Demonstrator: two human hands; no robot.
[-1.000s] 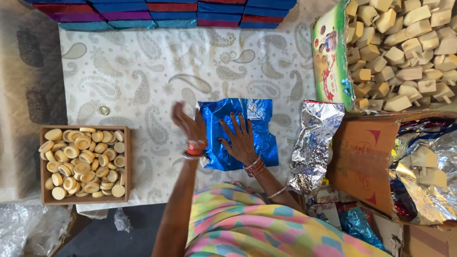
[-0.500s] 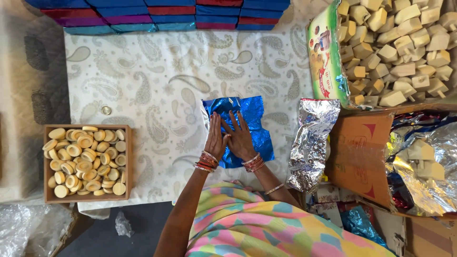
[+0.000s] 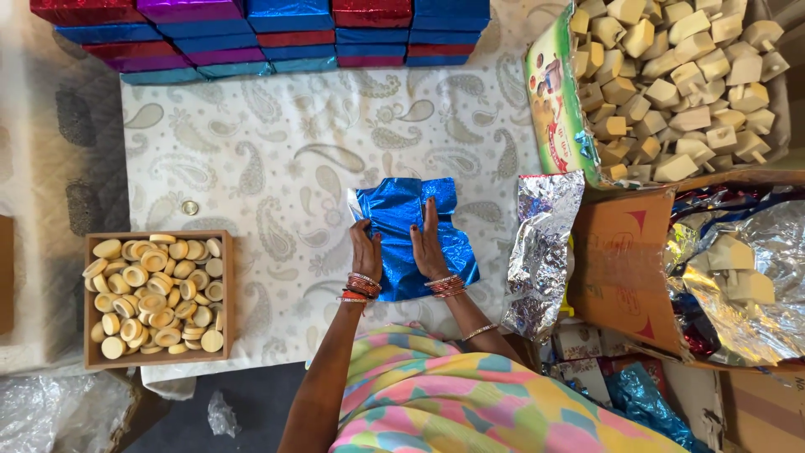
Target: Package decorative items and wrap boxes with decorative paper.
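Note:
A crinkled sheet of shiny blue foil (image 3: 402,214) lies on the white paisley cloth (image 3: 277,151) in front of me, wrapped over something I cannot see. My left hand (image 3: 366,250) presses on the foil's left part, fingers close together. Beside it my right hand (image 3: 428,243) lies flat on the foil's middle, fingers pointing away from me. Both wrists wear red and gold bangles.
A wooden tray (image 3: 226,294) of round pale discs sits at my left. A small metal ring (image 3: 190,207) lies above it. Silver foil (image 3: 541,243) is at my right, beside cardboard boxes (image 3: 625,268) holding pale wooden blocks (image 3: 679,75). Foil-wrapped boxes (image 3: 268,33) are stacked at the far edge.
My left hand moved right, from the foil's left edge onto the foil beside my right hand. The foil now looks more folded in at its left side.

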